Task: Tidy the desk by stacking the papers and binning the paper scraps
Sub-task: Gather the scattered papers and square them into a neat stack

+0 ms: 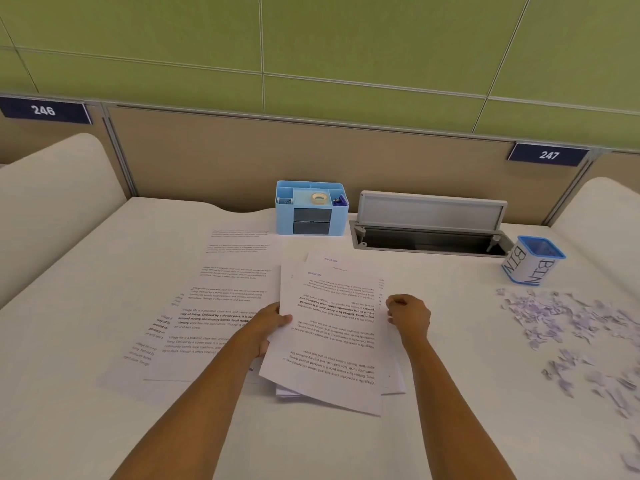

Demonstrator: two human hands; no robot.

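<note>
The left hand (269,324) pinches the top paper (332,344); the right hand (410,316) curls at its other edge, holding or not I cannot tell.

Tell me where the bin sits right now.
In the head view the bin stands at the far right of the desk, just right of the open cable hatch and behind the scattered paper scraps.

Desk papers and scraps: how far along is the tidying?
Done: several white printed sheets sit in a rough stack. In hand: the left hand grips the stack's edge, the right hand at the opposite edge. Left: loose printed sheets beside it, pale paper scraps outside the blue-rimmed BIN cup.
</note>
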